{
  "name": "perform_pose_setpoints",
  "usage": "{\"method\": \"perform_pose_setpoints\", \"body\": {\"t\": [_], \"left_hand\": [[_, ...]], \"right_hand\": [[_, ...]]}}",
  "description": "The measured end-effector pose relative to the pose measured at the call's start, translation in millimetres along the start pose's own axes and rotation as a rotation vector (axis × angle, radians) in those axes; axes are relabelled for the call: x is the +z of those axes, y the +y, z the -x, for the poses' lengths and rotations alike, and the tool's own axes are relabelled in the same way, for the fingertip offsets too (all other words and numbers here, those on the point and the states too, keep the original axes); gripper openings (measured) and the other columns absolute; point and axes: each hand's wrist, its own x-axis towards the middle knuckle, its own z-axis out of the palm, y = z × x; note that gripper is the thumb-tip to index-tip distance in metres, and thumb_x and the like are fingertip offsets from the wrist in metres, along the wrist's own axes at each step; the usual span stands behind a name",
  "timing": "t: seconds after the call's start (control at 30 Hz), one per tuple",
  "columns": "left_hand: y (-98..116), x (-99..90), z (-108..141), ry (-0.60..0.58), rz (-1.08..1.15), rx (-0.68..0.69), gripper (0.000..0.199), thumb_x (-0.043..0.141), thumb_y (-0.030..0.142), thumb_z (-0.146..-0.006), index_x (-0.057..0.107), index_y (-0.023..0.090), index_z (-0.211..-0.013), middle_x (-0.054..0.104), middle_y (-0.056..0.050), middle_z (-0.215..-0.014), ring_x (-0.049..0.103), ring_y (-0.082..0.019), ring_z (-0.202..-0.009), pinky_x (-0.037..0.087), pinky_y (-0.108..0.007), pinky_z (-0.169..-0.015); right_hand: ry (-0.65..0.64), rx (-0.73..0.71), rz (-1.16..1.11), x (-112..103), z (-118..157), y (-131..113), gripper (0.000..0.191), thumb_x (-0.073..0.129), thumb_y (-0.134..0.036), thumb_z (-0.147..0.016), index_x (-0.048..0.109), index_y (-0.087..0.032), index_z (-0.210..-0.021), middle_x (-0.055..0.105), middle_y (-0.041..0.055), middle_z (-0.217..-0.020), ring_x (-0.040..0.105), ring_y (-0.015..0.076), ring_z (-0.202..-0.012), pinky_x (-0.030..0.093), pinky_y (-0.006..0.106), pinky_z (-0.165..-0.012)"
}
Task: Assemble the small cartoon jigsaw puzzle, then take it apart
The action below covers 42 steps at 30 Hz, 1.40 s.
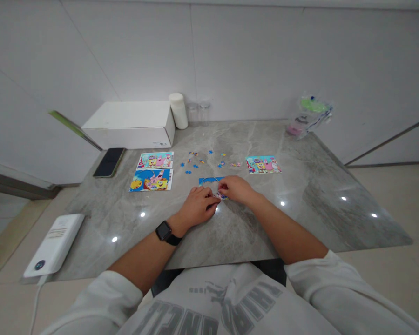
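One head-worn view, forward and down over the grey table [321, 223].

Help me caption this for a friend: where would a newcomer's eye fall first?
Probably on the left hand and right hand, close together at a puzzle on the table. Just beyond them lie scattered puzzle pieces, with bright cartoon cards, two at left and one at right. The white box at the back left stands out too.
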Motion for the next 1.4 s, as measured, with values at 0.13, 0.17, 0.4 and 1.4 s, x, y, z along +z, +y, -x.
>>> {"method": "perform_pose_setpoints", "body": {"t": [0.13, 0.17, 0.4, 1.4], "left_hand": [[-0.1, -0.5, -0.3, 0.0, 0.007, -0.001, 0.026, 0.065, 0.03, -0.099, 0.081, 0.029, -0.119, 0.068, -0.008, -0.104, 0.061, -0.024, -0.1, 0.043, -0.043, -0.091], [0.1, -0.6, -0.4, -0.002, 0.009, -0.002, 0.026, 0.066, 0.03, -0.098, 0.081, 0.029, -0.119, 0.068, -0.008, -0.104, 0.061, -0.024, -0.1, 0.043, -0.043, -0.091], [1.2, -2.1, -0.6, -0.003, 0.012, -0.002, 0.025, 0.065, 0.03, -0.099, 0.081, 0.029, -0.118, 0.068, -0.008, -0.103, 0.06, -0.024, -0.098, 0.043, -0.043, -0.09], [-0.9, -0.8, -0.3, -0.013, 0.018, 0.005, 0.026, 0.063, 0.03, -0.1, 0.08, 0.029, -0.12, 0.068, -0.007, -0.104, 0.06, -0.024, -0.1, 0.043, -0.043, -0.092]], "right_hand": [[0.027, -0.019, -0.001, 2.2, 0.3, 1.6, 0.01, 0.073, -0.023, -0.09, 0.082, -0.022, -0.095, 0.079, 0.0057, -0.096, 0.068, 0.0204, -0.092, 0.044, 0.028, -0.08], [0.03, -0.023, -0.002, 2.8, 0.3, 1.7, 0.01, 0.073, -0.022, -0.09, 0.082, -0.022, -0.094, 0.079, 0.0056, -0.096, 0.068, 0.0204, -0.092, 0.044, 0.028, -0.08], [0.1, -0.037, -0.047, 1.0, -0.3, 10.6, 0.01, 0.072, -0.024, -0.092, 0.081, -0.022, -0.094, 0.078, 0.0053, -0.094, 0.066, 0.0198, -0.088, 0.044, 0.029, -0.08], [0.017, -0.304, -0.081, 0.8, 16.7, 20.6, 0.026, 0.061, -0.012, -0.093, 0.083, -0.023, -0.102, 0.072, 0.0067, -0.104, 0.066, 0.02, -0.097, 0.047, 0.03, -0.089]]}}
